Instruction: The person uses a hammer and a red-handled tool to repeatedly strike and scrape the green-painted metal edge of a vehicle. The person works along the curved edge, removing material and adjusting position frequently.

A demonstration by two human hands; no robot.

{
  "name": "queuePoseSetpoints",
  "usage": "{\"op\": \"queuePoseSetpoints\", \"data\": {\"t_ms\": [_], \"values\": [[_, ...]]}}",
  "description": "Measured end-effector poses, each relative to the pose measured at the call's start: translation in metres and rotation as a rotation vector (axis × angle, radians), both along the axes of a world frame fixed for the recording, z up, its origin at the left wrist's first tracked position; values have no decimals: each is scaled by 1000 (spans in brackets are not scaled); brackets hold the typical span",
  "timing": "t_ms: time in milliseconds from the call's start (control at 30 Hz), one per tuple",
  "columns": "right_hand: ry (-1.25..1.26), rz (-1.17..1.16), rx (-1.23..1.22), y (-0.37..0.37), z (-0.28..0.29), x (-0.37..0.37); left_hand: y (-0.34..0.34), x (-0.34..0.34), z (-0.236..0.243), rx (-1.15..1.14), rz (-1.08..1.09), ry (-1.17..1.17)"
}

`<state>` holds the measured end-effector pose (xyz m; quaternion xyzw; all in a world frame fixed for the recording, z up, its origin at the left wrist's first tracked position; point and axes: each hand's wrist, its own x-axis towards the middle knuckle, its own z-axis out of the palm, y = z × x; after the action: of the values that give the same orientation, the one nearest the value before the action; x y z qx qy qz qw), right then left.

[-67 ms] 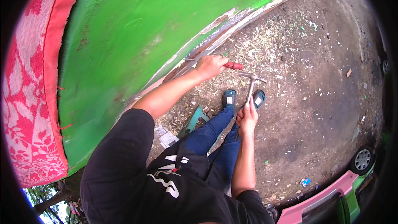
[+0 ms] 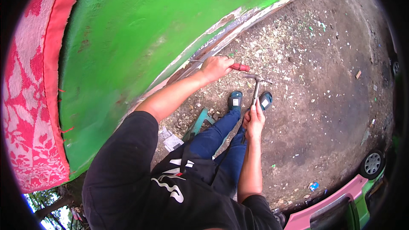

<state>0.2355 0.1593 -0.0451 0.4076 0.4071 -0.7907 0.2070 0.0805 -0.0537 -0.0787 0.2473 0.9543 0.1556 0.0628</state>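
My left hand point(image 2: 216, 68) is wrapped round a screwdriver with a red handle point(image 2: 241, 67). Its thin metal shank points left, to the chipped lower edge of a green painted body panel point(image 2: 140, 30); whether the tip touches the metal I cannot tell. The handle's butt end sticks out to the right of my fist. In my right hand point(image 2: 254, 121) is a metal hammer point(image 2: 257, 88), gripped by its shaft. The hammer's head lies just below and to the right of the screwdriver's butt, with a small gap between them.
Paint flakes and chips litter the dirt ground point(image 2: 277, 47). A small green stool point(image 2: 197, 124) stands by my legs, with paper sheets point(image 2: 171, 139) beside it. A red patterned cloth point(image 2: 34, 102) hangs at the far left. Another vehicle, pink and green point(image 2: 328, 200), is at the lower right.
The hammer's head has swung slightly left, a little nearer the screwdriver's butt. My left hand and the screwdriver have stayed in place.
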Motion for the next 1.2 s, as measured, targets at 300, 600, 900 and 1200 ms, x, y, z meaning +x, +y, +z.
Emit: {"op": "queuePoseSetpoints", "data": {"t_ms": [300,600,900,1200], "values": [[57,-79,21,6,-3,-5,11,0,19,93,-39,-14],[27,-125,79,19,1,0,7,-3,26,77,-1,-147],[41,-117,104,18,2,5,1,-6,21,29,-58,-215],[36,-179,119,15,13,7,2,-7,20,-45,-42,-249]]}}
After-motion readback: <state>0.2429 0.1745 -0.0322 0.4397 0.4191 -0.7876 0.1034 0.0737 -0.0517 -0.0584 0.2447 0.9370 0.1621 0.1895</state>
